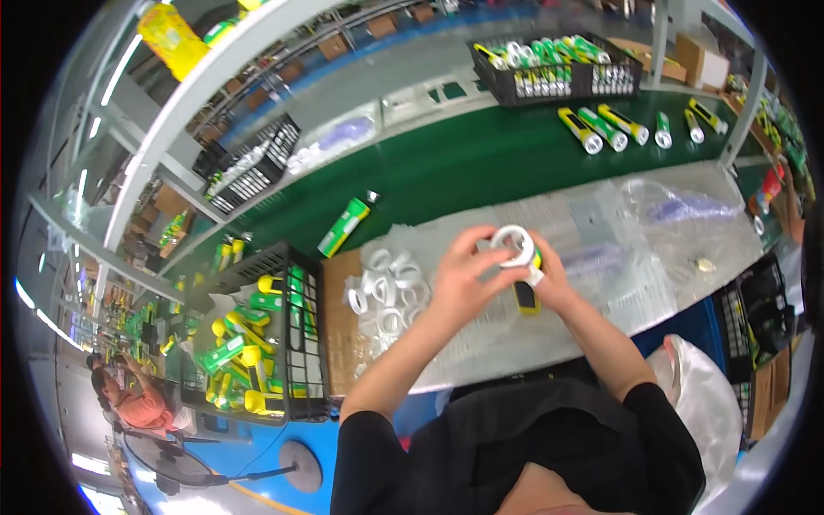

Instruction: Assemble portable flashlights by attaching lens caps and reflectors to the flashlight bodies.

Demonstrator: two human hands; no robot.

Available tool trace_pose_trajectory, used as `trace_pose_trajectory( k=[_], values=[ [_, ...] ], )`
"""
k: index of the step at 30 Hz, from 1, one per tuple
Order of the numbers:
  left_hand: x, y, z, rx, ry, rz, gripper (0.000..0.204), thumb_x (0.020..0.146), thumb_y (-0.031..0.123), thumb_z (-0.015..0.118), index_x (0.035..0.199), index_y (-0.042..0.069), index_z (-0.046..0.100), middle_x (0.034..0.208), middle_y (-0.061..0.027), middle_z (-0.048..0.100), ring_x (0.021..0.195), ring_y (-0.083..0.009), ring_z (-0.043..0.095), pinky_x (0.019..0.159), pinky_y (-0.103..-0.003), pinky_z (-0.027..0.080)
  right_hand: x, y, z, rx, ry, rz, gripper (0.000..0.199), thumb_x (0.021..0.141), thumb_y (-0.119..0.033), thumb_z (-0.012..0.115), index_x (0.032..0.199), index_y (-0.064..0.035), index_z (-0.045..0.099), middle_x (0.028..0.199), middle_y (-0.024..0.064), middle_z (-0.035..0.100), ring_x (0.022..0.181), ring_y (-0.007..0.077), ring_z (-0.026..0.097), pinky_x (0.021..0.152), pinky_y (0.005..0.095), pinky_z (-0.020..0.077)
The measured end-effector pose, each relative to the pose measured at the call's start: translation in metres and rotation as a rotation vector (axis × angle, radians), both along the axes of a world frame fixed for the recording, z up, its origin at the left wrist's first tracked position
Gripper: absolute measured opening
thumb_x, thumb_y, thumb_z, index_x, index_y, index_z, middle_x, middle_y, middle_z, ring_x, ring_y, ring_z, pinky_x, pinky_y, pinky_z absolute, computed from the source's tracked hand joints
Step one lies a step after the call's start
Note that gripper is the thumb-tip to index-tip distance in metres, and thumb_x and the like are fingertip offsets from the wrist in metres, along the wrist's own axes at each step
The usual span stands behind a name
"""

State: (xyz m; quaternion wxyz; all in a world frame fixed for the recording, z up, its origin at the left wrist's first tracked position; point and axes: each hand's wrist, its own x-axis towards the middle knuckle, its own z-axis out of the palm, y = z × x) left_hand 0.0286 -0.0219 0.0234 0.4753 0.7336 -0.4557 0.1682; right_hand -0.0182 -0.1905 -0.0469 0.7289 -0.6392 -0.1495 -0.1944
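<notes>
My left hand (468, 275) is closed with its fingers and thumb pinching a white ring (525, 237). This ring sits at the head end of a black-and-yellow flashlight (526, 299), which my right hand (554, 279) grips from the right side. I cannot tell whether the ring is fixed on the flashlight or only held against it. Left of my hands, a pile of loose white rings (390, 322) lies on clear plastic. Both hands are above the pale, plastic-covered worktop (481, 343).
A black crate (322, 343) of green and yellow flashlights stands at left. Beyond the worktop runs a green conveyor belt (446, 154), bearing one flashlight (345, 227) at left and several at right. Another filled crate (542, 86) stands behind it. A fan (167, 459) and a co-worker (146, 408) are lower left.
</notes>
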Motion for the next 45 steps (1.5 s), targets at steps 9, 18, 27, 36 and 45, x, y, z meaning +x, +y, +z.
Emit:
trace_pose_trajectory(
  k=[9, 18, 27, 36, 45],
  values=[
    [0.009, 0.003, 0.004, 0.067, -0.115, -0.037, 0.036, 0.066, 0.021, 0.087, 0.099, 0.012, 0.075, 0.110, -0.0077, 0.058, 0.097, -0.0243, 0.056, 0.068, -0.034, 0.045, 0.002, -0.005, 0.013, 0.049, 0.128, 0.136, 0.042, 0.088, -0.019, 0.065, 0.125, -0.0055, 0.050, 0.116, 0.0037, 0.055, 0.109, 0.0137, 0.052, 0.095, 0.0302, 0.0426],
    [0.007, 0.005, 0.011, 0.109, -0.152, -0.077, 0.034, 0.068, 0.024, 0.085, 0.098, 0.012, 0.074, 0.107, -0.0084, 0.058, 0.097, -0.0260, 0.058, 0.077, -0.036, 0.049, -0.003, -0.016, 0.019, 0.125, 0.054, 0.134, 0.057, 0.089, -0.021, 0.068, 0.139, -0.0044, 0.045, 0.130, 0.0097, 0.051, 0.121, 0.0210, 0.051, 0.100, 0.0351, 0.0424],
    [-0.007, -0.019, 0.006, 0.111, -0.068, -0.185, 0.042, 0.071, 0.020, 0.083, 0.110, 0.014, 0.066, 0.111, -0.0111, 0.060, 0.099, -0.0313, 0.061, 0.081, -0.039, 0.052, -0.025, -0.072, 0.098, -0.860, -0.233, -0.159, 0.041, 0.068, -0.016, 0.083, 0.101, -0.0030, 0.063, 0.105, 0.0143, 0.064, 0.096, 0.0270, 0.063, 0.079, 0.0359, 0.0513],
    [-0.011, -0.039, -0.009, 0.058, 0.068, -0.195, 0.039, 0.072, 0.015, 0.082, 0.103, 0.008, 0.059, 0.102, -0.0102, 0.065, 0.094, -0.0308, 0.064, 0.078, -0.039, 0.052, -0.012, -0.067, 0.163, -1.368, 0.139, 0.252, 0.032, 0.071, -0.008, 0.073, 0.099, -0.0022, 0.060, 0.091, 0.0121, 0.056, 0.079, 0.0271, 0.059, 0.068, 0.0379, 0.0482],
    [-0.002, -0.053, -0.019, 0.036, 0.107, -0.204, 0.038, 0.070, 0.017, 0.083, 0.102, 0.011, 0.064, 0.095, -0.0113, 0.064, 0.086, -0.0309, 0.064, 0.073, -0.040, 0.052, 0.008, -0.082, 0.148, -1.350, 0.104, 0.251, 0.030, 0.064, -0.009, 0.071, 0.090, -0.0032, 0.058, 0.072, 0.0097, 0.056, 0.064, 0.0225, 0.058, 0.057, 0.0354, 0.0467]
  ],
)
